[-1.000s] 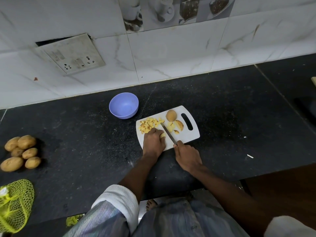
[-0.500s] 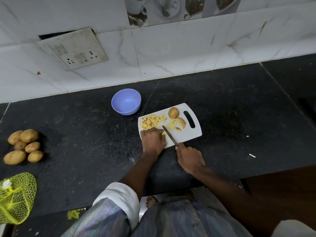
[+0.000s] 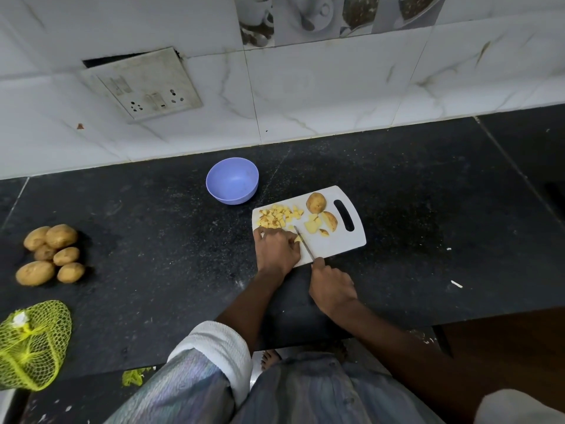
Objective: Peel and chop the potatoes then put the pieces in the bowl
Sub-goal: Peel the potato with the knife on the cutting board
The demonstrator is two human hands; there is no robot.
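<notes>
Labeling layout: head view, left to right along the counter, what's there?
Yellow mesh bag → whole potatoes → purple bowl → left hand → knife → right hand → cutting board's handle slot

left hand hid most of the potato piece beside the knife; net bag got cropped.
</notes>
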